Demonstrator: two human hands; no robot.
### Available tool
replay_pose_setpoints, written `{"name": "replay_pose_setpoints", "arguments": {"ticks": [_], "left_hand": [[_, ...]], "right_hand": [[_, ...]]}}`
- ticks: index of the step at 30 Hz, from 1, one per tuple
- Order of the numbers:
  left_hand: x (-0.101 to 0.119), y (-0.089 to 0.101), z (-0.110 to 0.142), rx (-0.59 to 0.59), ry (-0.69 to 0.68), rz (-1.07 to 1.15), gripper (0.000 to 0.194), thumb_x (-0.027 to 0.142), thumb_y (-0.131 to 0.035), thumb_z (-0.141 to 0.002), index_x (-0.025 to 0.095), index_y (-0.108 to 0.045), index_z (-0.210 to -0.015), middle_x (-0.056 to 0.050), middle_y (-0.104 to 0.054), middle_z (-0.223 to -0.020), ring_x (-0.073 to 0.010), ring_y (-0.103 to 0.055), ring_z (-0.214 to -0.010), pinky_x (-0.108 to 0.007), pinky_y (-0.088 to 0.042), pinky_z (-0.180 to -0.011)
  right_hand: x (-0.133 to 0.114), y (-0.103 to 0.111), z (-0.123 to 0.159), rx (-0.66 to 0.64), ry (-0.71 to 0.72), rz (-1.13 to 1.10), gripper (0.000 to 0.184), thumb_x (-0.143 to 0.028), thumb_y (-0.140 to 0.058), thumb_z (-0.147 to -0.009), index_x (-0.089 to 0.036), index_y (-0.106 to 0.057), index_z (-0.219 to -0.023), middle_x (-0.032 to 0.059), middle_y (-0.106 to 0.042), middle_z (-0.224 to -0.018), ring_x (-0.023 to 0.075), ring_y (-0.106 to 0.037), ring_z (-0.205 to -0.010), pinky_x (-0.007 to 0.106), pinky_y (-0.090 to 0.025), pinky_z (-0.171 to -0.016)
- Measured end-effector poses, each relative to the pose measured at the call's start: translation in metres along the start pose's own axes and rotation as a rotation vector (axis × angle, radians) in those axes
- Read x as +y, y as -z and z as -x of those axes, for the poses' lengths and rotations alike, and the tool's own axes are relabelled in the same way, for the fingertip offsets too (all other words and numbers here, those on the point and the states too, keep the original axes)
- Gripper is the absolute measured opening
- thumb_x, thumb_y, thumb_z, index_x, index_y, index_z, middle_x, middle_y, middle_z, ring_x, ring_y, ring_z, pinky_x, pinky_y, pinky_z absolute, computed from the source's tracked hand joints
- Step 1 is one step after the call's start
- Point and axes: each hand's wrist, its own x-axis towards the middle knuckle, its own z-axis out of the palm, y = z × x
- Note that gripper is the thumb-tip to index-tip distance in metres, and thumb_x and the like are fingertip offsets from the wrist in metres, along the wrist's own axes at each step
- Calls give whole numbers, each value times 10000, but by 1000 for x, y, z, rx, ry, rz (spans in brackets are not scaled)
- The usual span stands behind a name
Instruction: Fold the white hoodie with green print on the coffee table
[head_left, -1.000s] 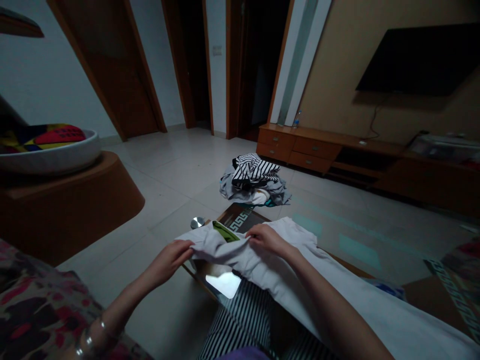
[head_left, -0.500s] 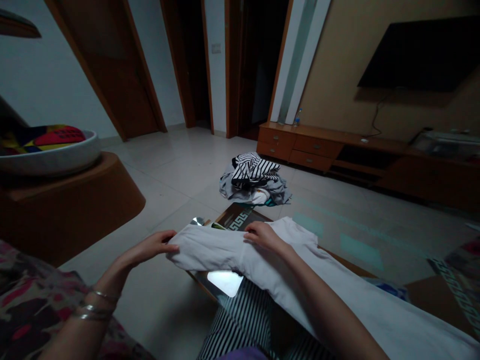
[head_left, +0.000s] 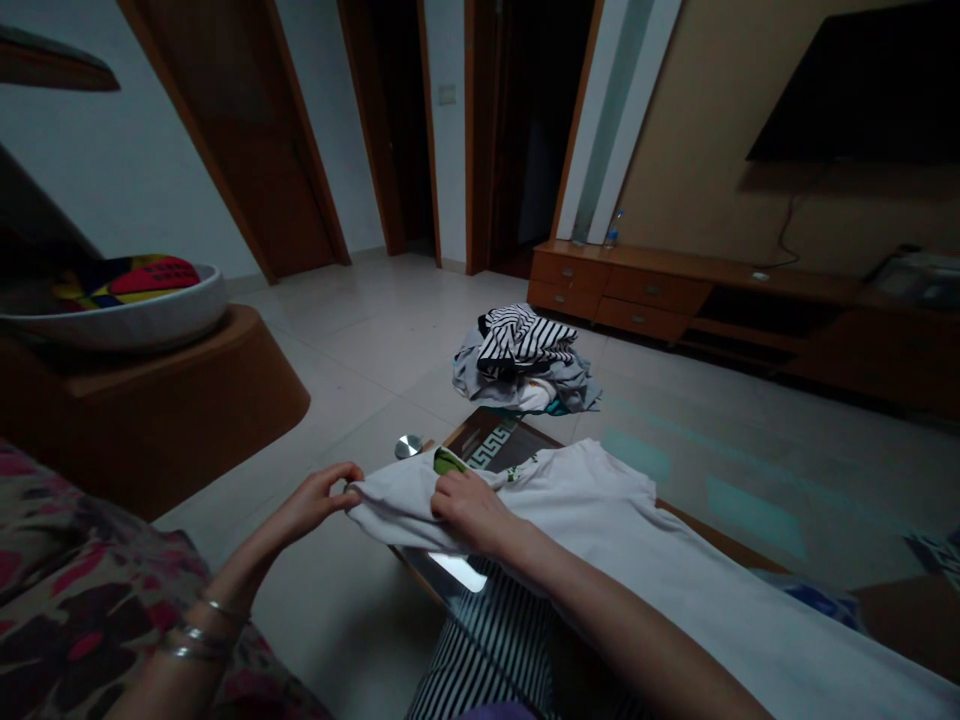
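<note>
A white T-shirt (head_left: 600, 510) lies spread over a glass-topped low table (head_left: 487, 445) in front of me, with a green print showing near its collar end. My left hand (head_left: 319, 500) pinches the shirt's left edge between thumb and fingers. My right hand (head_left: 469, 510) rests on the cloth just right of it, fingers curled and gripping the fabric. Bangles sit on my left wrist. A black-and-white striped cloth (head_left: 480, 640) lies under the shirt near my lap.
A pile of clothes (head_left: 525, 365) with a striped piece on top sits on the tiled floor beyond the table. A wooden TV cabinet (head_left: 675, 295) runs along the right wall. At left stands a round wooden seat (head_left: 150, 400) with a colourful cushion. A floral sofa arm (head_left: 67, 600) is at bottom left.
My right hand slid left along the shirt, closer to my left hand, bunching the cloth between them. The green print shows again. The camera shifted slightly.
</note>
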Motion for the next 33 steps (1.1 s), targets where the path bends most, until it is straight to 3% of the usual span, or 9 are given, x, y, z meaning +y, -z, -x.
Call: {"name": "replay_pose_setpoints", "arguments": {"ticks": [2,5,8,11,15,18,24,29,33], "left_hand": [[-6,-4,0,1,-35,-50,201,353,-617,-733,185,-604,-841,-16,-599,-865,-207,-552,-870,-275,-421,-782],[-15,-7,-1,1,-106,-105,188,358,-604,-764,180,-626,-823,-27,-595,-865,-205,-544,-876,-284,-417,-810],[-22,-9,-3,7,-162,-123,221,394,-592,-797,181,-635,-834,-34,-597,-883,-204,-537,-891,-285,-413,-829],[-25,-9,-5,18,-188,-144,244,419,-588,-807,180,-636,-831,-37,-596,-878,-205,-531,-888,-287,-410,-833],[-25,-9,-4,31,-157,-159,255,434,-601,-792,182,-636,-795,-35,-588,-857,-207,-528,-876,-288,-413,-821],[-23,-5,1,69,-108,-90,271,455,-611,-775,185,-622,-781,-33,-586,-885,-209,-529,-899,-290,-417,-832],[-9,3,11,89,131,198,368,533,-565,-777,173,-582,-848,-7,-576,-796,-197,-546,-808,-287,-437,-743],[-3,0,7,92,221,282,428,588,-620,-696,173,-528,-744,16,-533,-672,-162,-514,-650,-271,-422,-619],[-2,-4,9,84,264,344,426,572,-649,-675,167,-529,-729,26,-520,-641,-141,-498,-599,-257,-409,-577]], "right_hand": [[-5,-1,3,-38,11,-64,192,-333,-550,-912,-165,-639,-885,69,-633,-945,179,-535,-901,276,-367,-746],[-6,2,-7,-55,-172,-197,302,-415,-470,-946,-164,-638,-936,64,-653,-915,160,-568,-825,252,-380,-697],[-4,7,-28,-30,-314,-232,303,-311,-388,-973,-196,-566,-1190,72,-676,-967,175,-605,-842,258,-402,-706],[-1,9,-53,-90,-254,-173,391,-248,-459,-914,-230,-496,-1303,97,-661,-1057,209,-611,-910,285,-429,-739],[10,14,-79,-220,-135,-148,351,-272,-679,-747,-222,-654,-1093,92,-618,-1113,221,-569,-989,275,-424,-786],[25,26,-84,-265,-181,-305,281,-272,-700,-706,-181,-689,-971,49,-643,-945,168,-567,-845,231,-405,-706],[57,25,-77,-69,-529,-615,232,-180,-640,-722,-136,-670,-949,8,-654,-823,100,-539,-683,185,-378,-603],[66,-1,-76,10,-625,-513,284,-248,-688,-753,-159,-678,-1022,55,-691,-961,144,-599,-839,216,-423,-725],[71,12,-66,106,-670,-464,231,-274,-553,-875,-154,-689,-1018,71,-701,-960,145,-620,-851,218,-424,-737]]}}
